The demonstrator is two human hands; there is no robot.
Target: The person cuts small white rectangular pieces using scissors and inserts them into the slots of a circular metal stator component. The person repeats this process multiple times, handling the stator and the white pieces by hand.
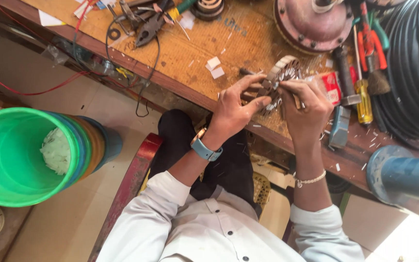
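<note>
A round slotted metal stator core (281, 73) stands on edge at the near side of the wooden workbench (190, 53). My left hand (236, 106) grips its lower left rim, thumb on the face and fingers behind. My right hand (305, 107) pinches a thin tool or strip against the core's slots from the right; what it holds is too small to tell. A watch sits on my left wrist and a bead bracelet on my right.
Pliers (150, 26), wires and small white paper slips (214, 67) lie on the bench. A round pinkish motor housing (314, 22), screwdrivers (363, 94), a hammer (340, 127) and coiled black cable (415, 68) sit right. Stacked plastic buckets (30, 153) stand on the floor, left.
</note>
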